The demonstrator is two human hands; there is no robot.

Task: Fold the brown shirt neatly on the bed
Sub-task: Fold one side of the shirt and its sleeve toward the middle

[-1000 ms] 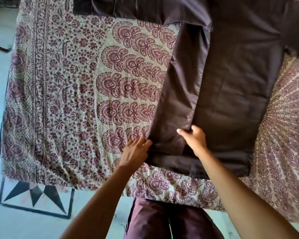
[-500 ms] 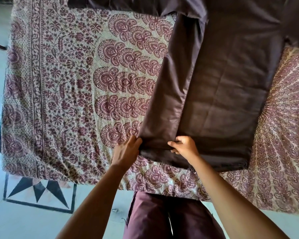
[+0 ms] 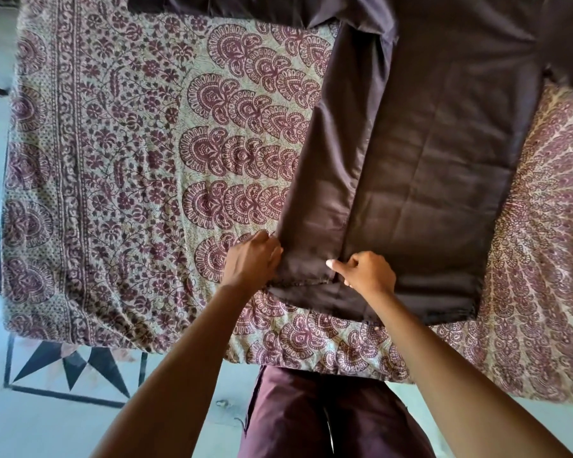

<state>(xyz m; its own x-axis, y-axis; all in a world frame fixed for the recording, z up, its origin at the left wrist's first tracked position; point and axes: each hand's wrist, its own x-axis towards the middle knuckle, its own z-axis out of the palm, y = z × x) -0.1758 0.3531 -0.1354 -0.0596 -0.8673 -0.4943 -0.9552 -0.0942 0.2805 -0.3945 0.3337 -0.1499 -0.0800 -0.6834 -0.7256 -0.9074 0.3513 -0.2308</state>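
The brown shirt (image 3: 437,166) lies flat on the bed, its body stretching from the near edge to the top of the view. A long sleeve (image 3: 325,166) is folded down along the shirt's left side, its cuff near the hem. My left hand (image 3: 253,259) presses against the cuff's left edge, fingers curled on the cloth. At the cuff's right corner my right hand (image 3: 368,274) pinches the fabric with thumb and forefinger. The shirt's top and right sleeve run out of view.
The bed carries a cream and maroon patterned bedspread (image 3: 119,180), with its near edge (image 3: 179,348) close to my legs. A tiled floor (image 3: 47,418) with a black star motif lies at the lower left. My maroon trousers (image 3: 325,418) show below.
The sleeve cuff has been drawn toward the near left and laid straighter along the shirt's side. Both hands have moved with it and sit closer together at the cuff.
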